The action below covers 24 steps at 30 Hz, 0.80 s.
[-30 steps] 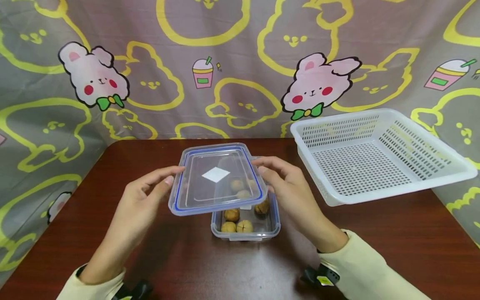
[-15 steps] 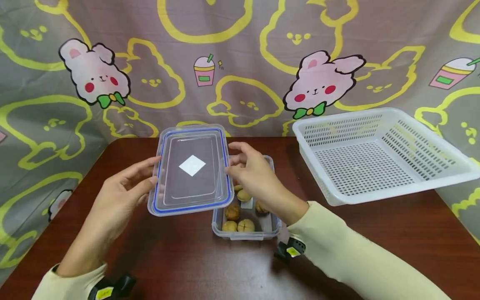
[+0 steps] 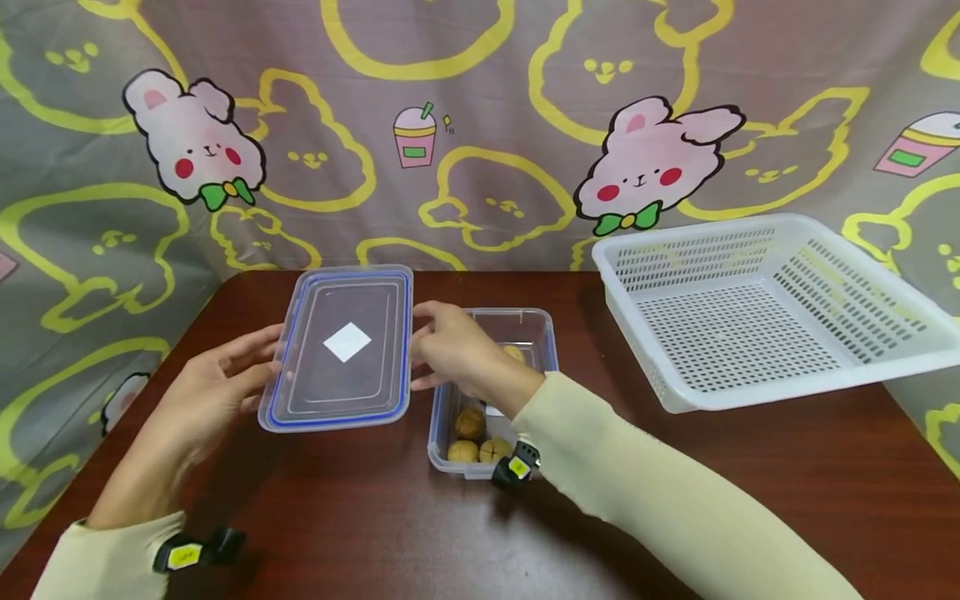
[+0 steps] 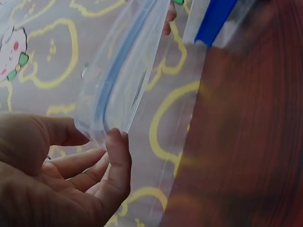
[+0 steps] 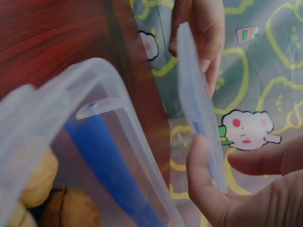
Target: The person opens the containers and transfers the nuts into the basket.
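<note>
A clear plastic lid [image 3: 341, 375] with a blue seal and a white diamond sticker is held above the table, left of the container. My left hand [image 3: 198, 392] pinches its left edge between thumb and fingers; the left wrist view shows that grip on the lid [image 4: 125, 80]. On the opposite edge, my right hand [image 3: 457, 350] pinches the lid too, as the right wrist view shows at the lid's side [image 5: 199, 94]. Beneath my right forearm stands the uncovered clear container [image 3: 551, 333], holding several walnuts [image 3: 470, 423]. The forearm hides part of its contents.
A white perforated basket [image 3: 652, 367] stands at the right of the brown table [image 3: 360, 517]. A curtain [image 3: 480, 92] printed with cartoon bunnies hangs right behind the table's back edge.
Both hands have carried the lid leftward, off from over the container. More of the container shows at its back, and my right forearm now crosses above it.
</note>
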Each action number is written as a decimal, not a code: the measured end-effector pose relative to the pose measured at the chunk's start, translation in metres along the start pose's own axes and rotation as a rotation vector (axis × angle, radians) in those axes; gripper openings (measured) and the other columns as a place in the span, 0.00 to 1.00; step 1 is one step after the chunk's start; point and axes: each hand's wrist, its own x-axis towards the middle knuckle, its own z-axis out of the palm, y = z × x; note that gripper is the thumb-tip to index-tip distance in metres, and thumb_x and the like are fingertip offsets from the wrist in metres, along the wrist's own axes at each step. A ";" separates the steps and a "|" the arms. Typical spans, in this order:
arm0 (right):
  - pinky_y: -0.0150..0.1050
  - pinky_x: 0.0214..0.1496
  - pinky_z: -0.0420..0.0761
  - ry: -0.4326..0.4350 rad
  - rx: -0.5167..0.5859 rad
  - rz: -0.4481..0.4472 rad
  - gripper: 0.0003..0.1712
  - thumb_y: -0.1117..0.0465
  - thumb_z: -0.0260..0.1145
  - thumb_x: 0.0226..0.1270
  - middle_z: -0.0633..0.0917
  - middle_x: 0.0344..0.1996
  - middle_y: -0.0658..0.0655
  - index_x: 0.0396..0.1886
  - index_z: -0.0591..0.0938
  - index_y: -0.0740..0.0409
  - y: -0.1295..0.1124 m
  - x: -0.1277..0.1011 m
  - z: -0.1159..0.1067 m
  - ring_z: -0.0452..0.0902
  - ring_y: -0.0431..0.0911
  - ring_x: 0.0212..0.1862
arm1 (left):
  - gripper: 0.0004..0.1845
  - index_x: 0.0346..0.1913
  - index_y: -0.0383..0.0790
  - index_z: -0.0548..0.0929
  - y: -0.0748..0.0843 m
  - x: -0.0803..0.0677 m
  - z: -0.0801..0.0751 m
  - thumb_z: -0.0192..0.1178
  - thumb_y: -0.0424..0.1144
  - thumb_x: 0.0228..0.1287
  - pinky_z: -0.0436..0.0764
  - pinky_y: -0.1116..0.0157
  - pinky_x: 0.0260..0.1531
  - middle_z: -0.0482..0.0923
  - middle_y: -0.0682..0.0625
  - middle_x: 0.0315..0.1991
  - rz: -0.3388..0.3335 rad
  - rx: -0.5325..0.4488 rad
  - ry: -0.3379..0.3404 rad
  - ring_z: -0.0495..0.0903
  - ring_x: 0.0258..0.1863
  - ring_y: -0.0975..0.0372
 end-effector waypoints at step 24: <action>0.59 0.56 0.86 -0.056 0.166 0.248 0.26 0.71 0.56 0.73 0.76 0.58 0.70 0.69 0.71 0.71 0.020 0.047 0.048 0.79 0.62 0.54 | 0.36 0.83 0.34 0.54 -0.043 0.023 -0.024 0.23 0.53 0.86 0.82 0.66 0.46 0.62 0.35 0.74 -0.209 0.067 -0.055 0.77 0.49 0.69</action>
